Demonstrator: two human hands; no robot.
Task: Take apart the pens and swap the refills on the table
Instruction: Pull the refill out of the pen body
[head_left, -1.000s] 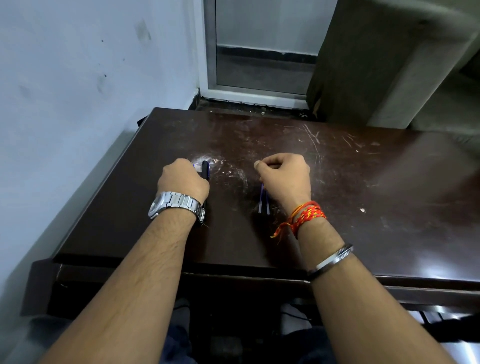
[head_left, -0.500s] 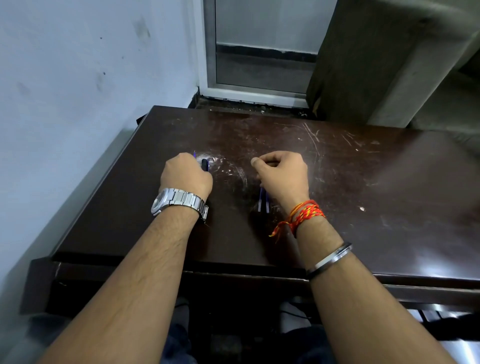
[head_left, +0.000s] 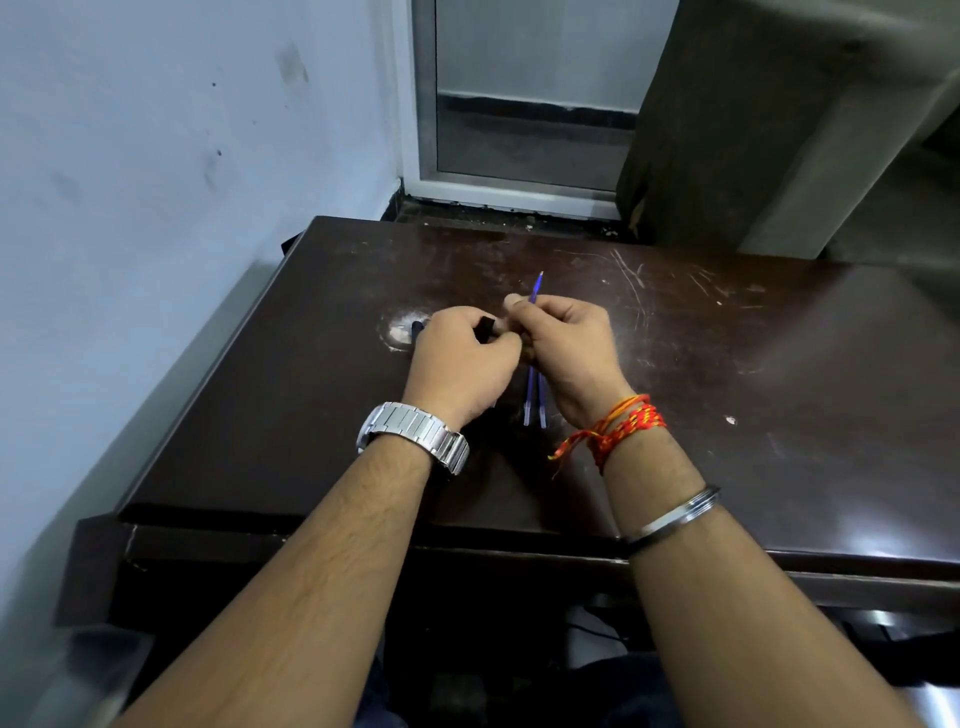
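My two bare hands meet above the middle of a dark brown, scratched wooden desk (head_left: 779, 389), knuckles nearly touching. My left hand (head_left: 462, 358) is curled round a short black pen piece (head_left: 487, 328), whose blunt end pokes out between thumb and fingers. My right hand (head_left: 566, 353) pinches a thin blue refill (head_left: 536, 289) between thumb and forefinger; its pointed tip sticks up and away from me, tilted slightly to the right.

Under my right hand, two thin blue rods (head_left: 535, 400) lie side by side, pointing toward me. I cannot tell whether one of them is the lower end of the refill I am pinching.

Just left of my left hand, a dark blue pen end (head_left: 417, 327) peeks out, lying on a white scuffed patch (head_left: 400, 332) of the desk.

A silver metal watch (head_left: 410, 431) sits on my left wrist. A red and orange thread band (head_left: 618, 426) and, lower down the forearm, a silver bangle (head_left: 675, 519) circle my right arm. A pale blue wall (head_left: 156, 208) runs along the desk's left side.
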